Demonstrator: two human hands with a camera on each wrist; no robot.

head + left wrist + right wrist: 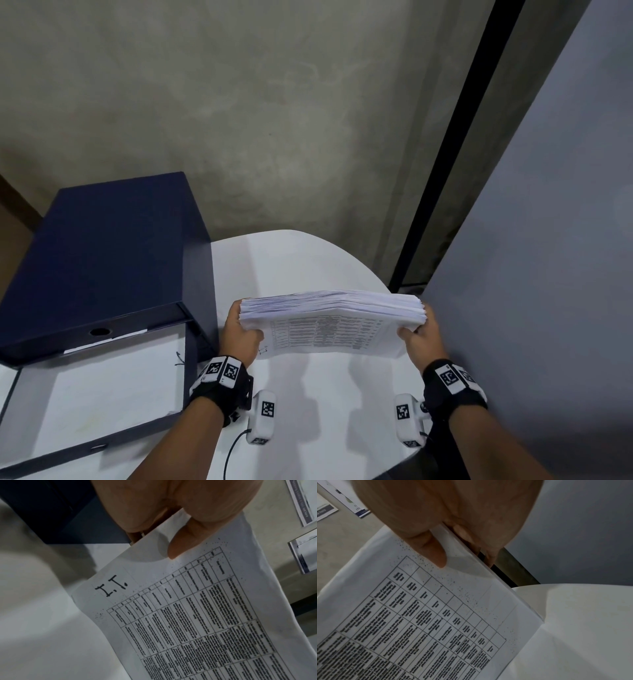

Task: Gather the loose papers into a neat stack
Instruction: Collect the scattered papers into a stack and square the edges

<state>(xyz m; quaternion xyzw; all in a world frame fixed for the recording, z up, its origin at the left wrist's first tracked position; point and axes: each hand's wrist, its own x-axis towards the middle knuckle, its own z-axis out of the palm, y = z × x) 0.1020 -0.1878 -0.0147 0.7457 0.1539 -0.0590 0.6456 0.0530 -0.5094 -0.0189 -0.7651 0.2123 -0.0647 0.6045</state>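
A thick stack of white papers (332, 318) stands tilted on its lower edge on the white table (301, 263); its near sheet carries a printed table of text. My left hand (241, 330) grips the stack's left end, thumb on the printed sheet (197, 608) and fingers behind. My right hand (419, 334) grips the right end the same way, its thumb lying on the front page (428, 615). The upper edges of the sheets look slightly uneven.
A dark blue box file (102, 260) lies open at the left, with a white sheet (102, 387) in its lower half. A grey partition (548, 240) rises close on the right. The concrete floor (239, 120) lies beyond the table's rounded far edge.
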